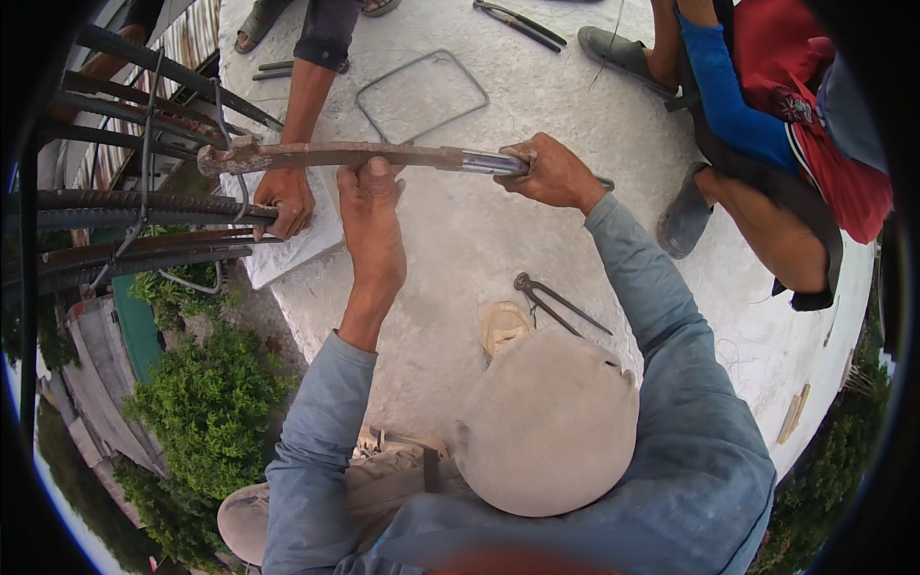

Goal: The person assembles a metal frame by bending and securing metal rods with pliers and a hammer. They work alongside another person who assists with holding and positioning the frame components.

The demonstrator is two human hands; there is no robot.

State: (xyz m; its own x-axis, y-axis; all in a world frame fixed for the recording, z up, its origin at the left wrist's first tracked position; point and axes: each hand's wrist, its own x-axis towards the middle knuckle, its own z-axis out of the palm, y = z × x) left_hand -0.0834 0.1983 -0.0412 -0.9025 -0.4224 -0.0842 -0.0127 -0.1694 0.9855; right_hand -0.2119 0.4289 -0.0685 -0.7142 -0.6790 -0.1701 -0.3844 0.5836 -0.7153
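A long, rusty, slightly curved steel bar tool (pixel 316 154) lies crosswise ahead of me, its lumpy notched head on the left by the upright rebars and a bright metal sleeve near its right end. My right hand (pixel 556 172) is closed round the handle end, just beyond the sleeve. At the bar's middle my left hand (pixel 372 225) is closed on it, a thumb pressed against its lower edge; the other fingers are mostly hidden. Just left of that hand, another person's hand (pixel 287 199) grips near the ends of the ribbed rebars (pixel 144 201).
A bent wire stirrup (pixel 422 96) lies on the pale concrete slab (pixel 431 278). Pincers (pixel 556 304) rest by my shoe (pixel 505 326); more pincers (pixel 522 24) lie at the far side. A person (pixel 767 144) squats on the right. The slab edge drops toward bushes (pixel 211 393) at left.
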